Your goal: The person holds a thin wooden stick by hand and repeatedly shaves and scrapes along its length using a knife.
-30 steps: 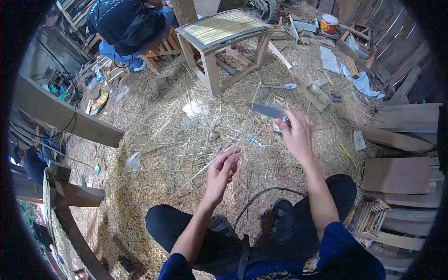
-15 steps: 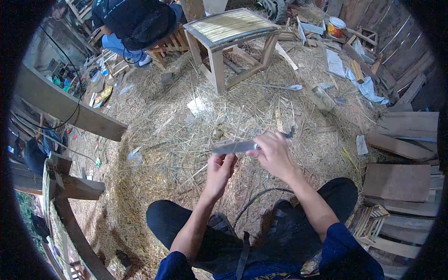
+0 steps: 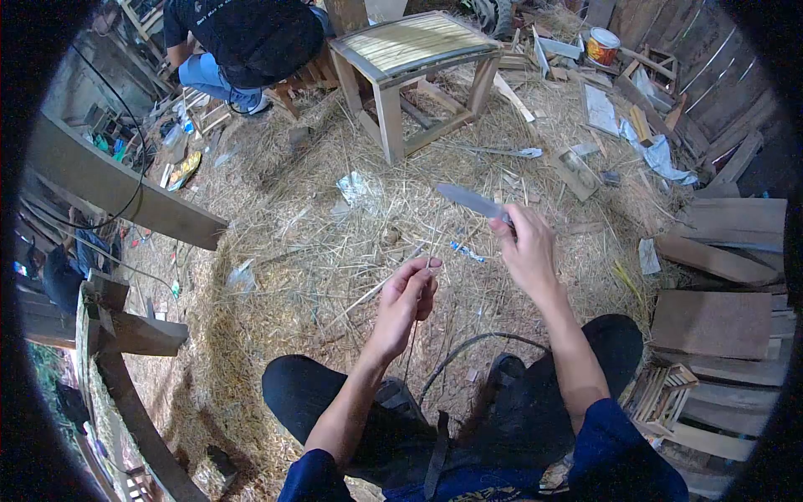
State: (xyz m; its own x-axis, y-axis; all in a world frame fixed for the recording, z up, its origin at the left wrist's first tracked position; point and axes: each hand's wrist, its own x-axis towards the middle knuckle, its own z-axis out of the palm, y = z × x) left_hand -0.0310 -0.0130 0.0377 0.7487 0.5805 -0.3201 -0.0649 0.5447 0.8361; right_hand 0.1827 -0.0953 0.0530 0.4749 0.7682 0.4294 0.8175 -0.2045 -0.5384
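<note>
My right hand [image 3: 529, 249] is closed around the handle of a knife [image 3: 470, 201], whose wide grey blade points up and to the left. Lower and to the left, my left hand [image 3: 406, 294] pinches a thin strip [image 3: 411, 345], which looks like split bamboo or straw. The strip's lower end hangs below my fingers toward my shoes; its upper part is hard to tell from the straw behind. Blade and strip are apart.
Straw and shavings [image 3: 284, 293] cover the ground. A slatted stool [image 3: 418, 46] stands ahead, with another person [image 3: 242, 42] bent over at its left. Wooden beams [image 3: 125, 188] jut in from the left. Boards [image 3: 711, 326] and a paint bucket [image 3: 602, 48] are at the right.
My right hand has lifted the knife up and to the right, away from my left hand. My left hand has shifted slightly right and up. The person ahead has moved a little.
</note>
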